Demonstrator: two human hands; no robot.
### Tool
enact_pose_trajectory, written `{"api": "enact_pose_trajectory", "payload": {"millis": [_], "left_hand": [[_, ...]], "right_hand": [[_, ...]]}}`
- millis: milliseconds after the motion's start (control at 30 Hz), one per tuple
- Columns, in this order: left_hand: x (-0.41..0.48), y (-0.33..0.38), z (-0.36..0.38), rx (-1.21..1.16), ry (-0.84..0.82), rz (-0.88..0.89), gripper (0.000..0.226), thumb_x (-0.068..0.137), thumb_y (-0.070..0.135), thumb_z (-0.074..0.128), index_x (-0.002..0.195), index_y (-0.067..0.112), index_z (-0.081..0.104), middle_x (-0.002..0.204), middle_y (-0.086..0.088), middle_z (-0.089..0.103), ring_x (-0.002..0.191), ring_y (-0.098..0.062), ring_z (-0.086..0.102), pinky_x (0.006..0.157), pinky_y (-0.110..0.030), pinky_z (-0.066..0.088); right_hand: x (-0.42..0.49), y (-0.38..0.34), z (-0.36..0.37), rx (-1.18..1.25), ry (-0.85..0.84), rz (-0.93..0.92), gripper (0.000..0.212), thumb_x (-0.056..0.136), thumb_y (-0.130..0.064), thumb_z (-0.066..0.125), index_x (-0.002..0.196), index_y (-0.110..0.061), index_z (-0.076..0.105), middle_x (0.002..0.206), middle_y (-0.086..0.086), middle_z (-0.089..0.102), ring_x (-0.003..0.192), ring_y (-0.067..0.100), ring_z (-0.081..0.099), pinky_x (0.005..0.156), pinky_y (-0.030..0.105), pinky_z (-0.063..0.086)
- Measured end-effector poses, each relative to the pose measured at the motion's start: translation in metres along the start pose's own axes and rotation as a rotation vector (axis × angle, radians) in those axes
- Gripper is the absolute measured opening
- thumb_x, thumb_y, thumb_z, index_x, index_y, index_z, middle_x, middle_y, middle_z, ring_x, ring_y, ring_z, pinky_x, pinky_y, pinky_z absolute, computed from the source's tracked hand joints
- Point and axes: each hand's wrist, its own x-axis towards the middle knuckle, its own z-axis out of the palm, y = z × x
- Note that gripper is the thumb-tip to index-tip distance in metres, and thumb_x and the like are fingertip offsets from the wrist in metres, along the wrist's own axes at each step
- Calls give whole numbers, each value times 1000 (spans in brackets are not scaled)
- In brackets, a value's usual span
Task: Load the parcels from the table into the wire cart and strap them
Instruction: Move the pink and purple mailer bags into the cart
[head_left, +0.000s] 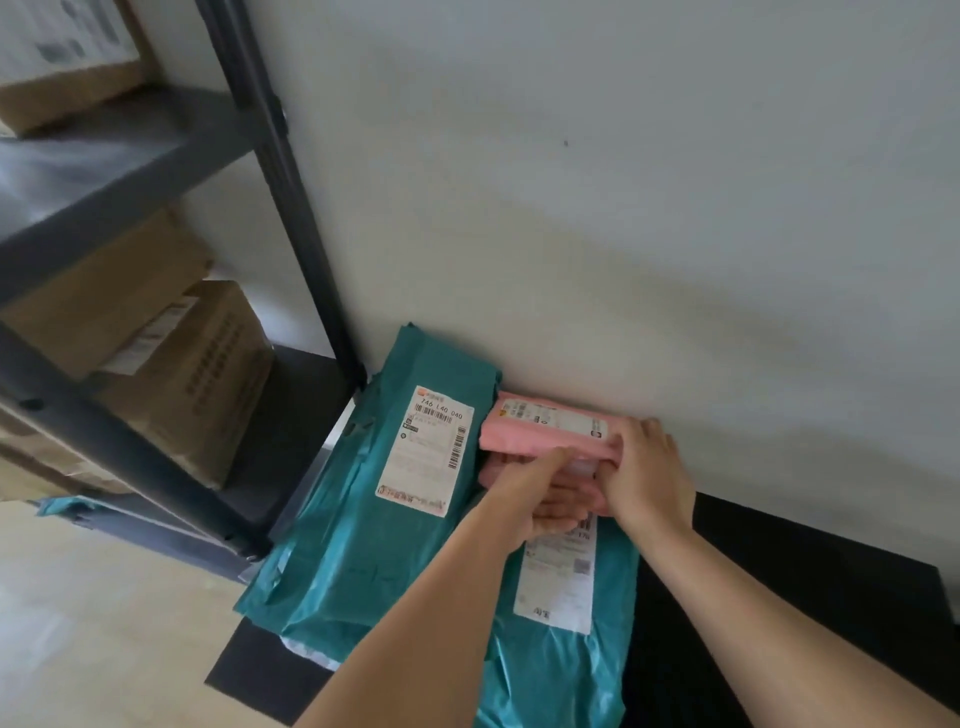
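Note:
Several parcels lie on a black table (831, 597) against the wall. A large teal bag parcel (363, 519) with a white label lies at the left. Another teal parcel (561, 649) lies under my forearms. A pink parcel (540, 428) rests by the wall on top of another pink one. My left hand (535, 501) reaches in below the top pink parcel, fingers around the lower pink one. My right hand (644, 473) grips the right end of the top pink parcel. No wire cart is in view.
A dark metal shelf rack (291, 218) stands at the left, holding cardboard boxes (197, 379). The white wall (623, 208) rises directly behind the parcels. Light floor (78, 623) shows at the lower left.

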Motion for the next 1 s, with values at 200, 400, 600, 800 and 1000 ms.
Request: {"api": "enact_pose_trajectory", "payload": {"millis": [200, 400, 600, 800, 1000], "left_hand": [[1, 16, 19, -36, 28, 53, 54, 83, 56, 67, 103, 6, 67, 88, -12, 76, 80, -24, 74, 77, -37, 61], [-2, 23, 52, -100, 115, 56, 56, 79, 53, 74, 104, 4, 66, 89, -8, 75, 72, -19, 73, 60, -27, 59], [-12, 7, 84, -103, 282, 207, 26, 85, 13, 68, 110, 8, 61, 105, -10, 70, 92, -26, 68, 79, -34, 58], [-42, -26, 134, 42, 222, 288, 17, 86, 13, 65, 99, 12, 55, 87, -2, 62, 89, -24, 61, 75, -32, 50], [-81, -73, 188, 90, 147, 250, 14, 88, 11, 64, 98, 13, 54, 86, -1, 62, 84, -22, 62, 70, -33, 52]], "right_hand": [[-6, 3, -14, 63, 175, -48, 10, 90, -17, 58, 89, -19, 48, 92, -4, 46, 80, 15, 46, 55, 28, 33], [-26, 24, -25, 79, 221, -117, 12, 90, -22, 60, 85, -19, 48, 87, -7, 46, 70, 9, 47, 51, 19, 37], [-57, 62, -38, 139, 165, -154, 22, 92, -40, 59, 84, -20, 56, 92, -12, 53, 72, 7, 55, 53, 24, 47], [-99, 111, -69, 150, 270, -29, 17, 97, -32, 53, 93, -18, 61, 95, -7, 60, 72, 7, 58, 54, 24, 50], [-162, 178, -100, 146, 317, 179, 14, 97, -32, 56, 105, -21, 61, 101, -9, 55, 78, 4, 55, 61, 16, 46]]}}
